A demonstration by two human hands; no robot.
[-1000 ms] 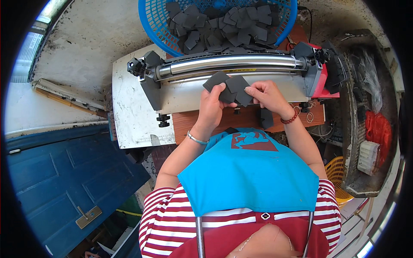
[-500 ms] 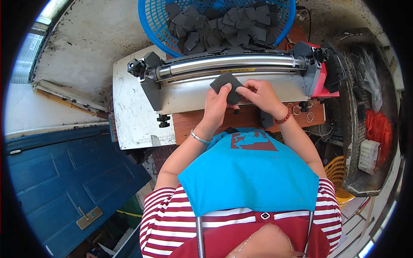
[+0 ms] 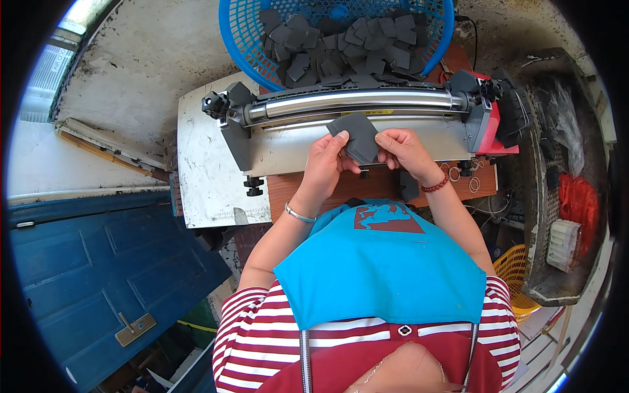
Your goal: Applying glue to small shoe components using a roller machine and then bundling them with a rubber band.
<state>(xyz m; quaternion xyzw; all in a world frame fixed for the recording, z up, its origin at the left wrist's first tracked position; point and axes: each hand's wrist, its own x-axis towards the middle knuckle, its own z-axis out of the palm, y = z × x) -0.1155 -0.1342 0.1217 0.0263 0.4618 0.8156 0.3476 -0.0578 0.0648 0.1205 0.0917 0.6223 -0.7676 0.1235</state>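
Note:
A small stack of dark grey flat pieces (image 3: 359, 136), squarish with cut corners, is held up between my two hands, in front of a roller machine. My left hand (image 3: 325, 161) grips its left side, thumb on the top face and fingers underneath. On the stack's right edge, my right hand (image 3: 409, 154) pinches with thumb and fingers. Just beyond the stack runs the machine's shiny steel roller (image 3: 354, 99), above a flat metal feed plate (image 3: 282, 145). How many pieces the stack has I cannot tell.
Behind the machine stands a blue plastic basket (image 3: 238, 52) heaped with similar dark grey pieces (image 3: 357, 47). Black knobs (image 3: 254, 186) stick out at the machine's front. Pale rings (image 3: 473, 185) are at the wooden table's right. A yellow basket (image 3: 510, 270) stands lower right.
The stack has tilted and turned in my hands, showing more of its layered edge. My right hand has shifted to its lower right side. The whole view has moved slightly.

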